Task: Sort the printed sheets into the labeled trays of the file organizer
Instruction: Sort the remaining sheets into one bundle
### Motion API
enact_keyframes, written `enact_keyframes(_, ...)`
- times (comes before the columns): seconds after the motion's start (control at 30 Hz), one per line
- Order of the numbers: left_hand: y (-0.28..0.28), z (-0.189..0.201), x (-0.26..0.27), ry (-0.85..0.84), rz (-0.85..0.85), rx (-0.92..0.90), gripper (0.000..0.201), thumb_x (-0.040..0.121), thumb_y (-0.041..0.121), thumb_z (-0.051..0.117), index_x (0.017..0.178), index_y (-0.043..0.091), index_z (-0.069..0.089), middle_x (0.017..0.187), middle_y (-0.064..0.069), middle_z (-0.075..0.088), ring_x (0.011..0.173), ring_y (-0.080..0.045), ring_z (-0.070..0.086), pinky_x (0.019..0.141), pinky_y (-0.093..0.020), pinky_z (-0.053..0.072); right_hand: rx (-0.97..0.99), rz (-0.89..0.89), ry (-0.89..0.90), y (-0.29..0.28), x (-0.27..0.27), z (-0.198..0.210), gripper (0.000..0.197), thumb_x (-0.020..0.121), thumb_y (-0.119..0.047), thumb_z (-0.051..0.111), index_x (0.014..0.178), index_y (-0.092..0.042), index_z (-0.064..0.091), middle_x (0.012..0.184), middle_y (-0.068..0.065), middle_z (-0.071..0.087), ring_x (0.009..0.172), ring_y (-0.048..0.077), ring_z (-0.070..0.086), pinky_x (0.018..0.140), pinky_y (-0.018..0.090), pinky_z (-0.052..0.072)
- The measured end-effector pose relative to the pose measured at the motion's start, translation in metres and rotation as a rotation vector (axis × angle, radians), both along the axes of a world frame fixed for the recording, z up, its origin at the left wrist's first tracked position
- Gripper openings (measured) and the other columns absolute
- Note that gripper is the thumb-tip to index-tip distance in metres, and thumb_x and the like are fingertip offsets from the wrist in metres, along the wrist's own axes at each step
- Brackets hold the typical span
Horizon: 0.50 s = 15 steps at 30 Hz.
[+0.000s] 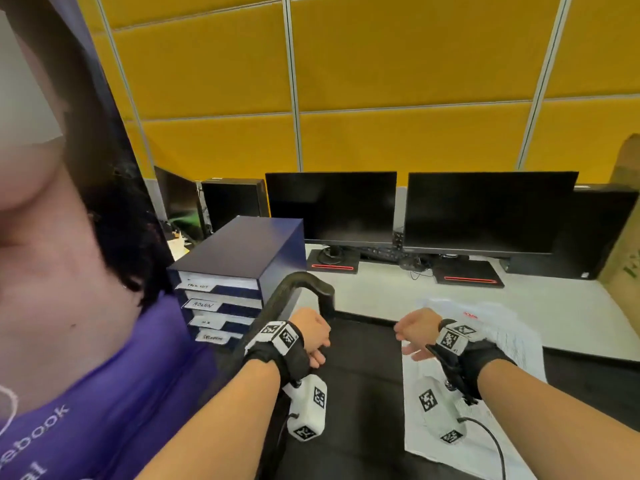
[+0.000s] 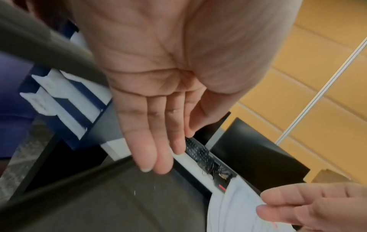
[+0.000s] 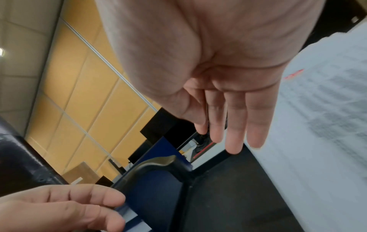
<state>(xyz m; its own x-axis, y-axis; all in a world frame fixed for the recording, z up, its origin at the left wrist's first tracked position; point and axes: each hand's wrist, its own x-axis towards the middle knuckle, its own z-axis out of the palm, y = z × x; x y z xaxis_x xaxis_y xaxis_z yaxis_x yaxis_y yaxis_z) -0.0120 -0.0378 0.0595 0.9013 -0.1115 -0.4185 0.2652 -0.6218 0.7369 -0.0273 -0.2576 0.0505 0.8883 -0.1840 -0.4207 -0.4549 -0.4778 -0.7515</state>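
The dark blue file organizer (image 1: 239,258) stands at the left of the desk, its stacked trays (image 1: 221,306) bearing white handwritten labels. A loose pile of printed sheets (image 1: 509,337) lies on the right, spilling from the white desk onto a black surface. My left hand (image 1: 313,336) hovers over that black surface, right of the organizer, with its fingers (image 2: 151,141) straight and nothing in them. My right hand (image 1: 414,336) hangs by the left edge of the sheets (image 3: 327,125), its fingers (image 3: 234,133) extended and empty. The two hands face each other, apart.
A curved black armrest (image 1: 304,282) rises between the organizer and my left hand. Two dark monitors (image 1: 408,209) stand at the back of the white desk (image 1: 381,292). A cardboard box (image 1: 623,237) sits at far right. A person in a purple shirt (image 1: 104,393) is close on the left.
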Motion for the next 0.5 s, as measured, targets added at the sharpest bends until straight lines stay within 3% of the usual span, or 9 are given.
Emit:
enact_keyframes(0.1, -0.038, -0.025, -0.011, 0.029, -0.025, 0.062, 0.025, 0.089, 0.004, 0.048, 0.112, 0.002, 0.06, 0.073, -0.008, 0.061, 0.063, -0.027, 0.063, 0.063, -0.032, 0.057, -0.18, 0.082, 0.022, -0.04, -0.009, -0.023, 0.027, 0.089, -0.012, 0.053, 0.113, -0.005, 0.063, 0.099, 0.011, 0.065, 0.086, 0.026, 0.065, 0.074, 0.032, 0.054)
enact_keyframes(0.2, -0.069, -0.049, -0.011, 0.054, -0.054, 0.096, 0.031, 0.09, 0.005, 0.047, 0.118, 0.001, 0.059, 0.074, -0.007, 0.061, 0.068, -0.027, 0.063, 0.066, -0.033, 0.058, -0.285, 0.109, 0.069, -0.075, -0.015, -0.042, 0.033, 0.091, -0.011, 0.049, 0.121, -0.006, 0.061, 0.116, 0.011, 0.063, 0.115, 0.026, 0.058, 0.091, 0.027, 0.047)
enact_keyframes(0.4, -0.11, -0.09, -0.001, 0.046, -0.097, 0.171, 0.032, 0.09, 0.003, 0.046, 0.119, 0.001, 0.059, 0.071, -0.003, 0.056, 0.071, -0.024, 0.06, 0.073, -0.032, 0.056, -0.422, 0.213, 0.174, -0.116, -0.023, -0.082, 0.038, 0.093, -0.016, 0.046, 0.13, -0.01, 0.054, 0.136, 0.008, 0.052, 0.125, 0.022, 0.049, 0.102, 0.026, 0.04)
enact_keyframes(0.5, -0.127, -0.108, 0.005, 0.031, -0.106, 0.183, 0.036, 0.087, 0.004, 0.049, 0.123, 0.003, 0.057, 0.097, -0.01, 0.064, 0.089, -0.026, 0.064, 0.085, -0.036, 0.057, -0.415, 0.272, 0.195, -0.132, -0.019, -0.091, 0.042, 0.092, -0.012, 0.045, 0.134, -0.014, 0.051, 0.142, 0.004, 0.046, 0.128, 0.023, 0.046, 0.105, 0.03, 0.041)
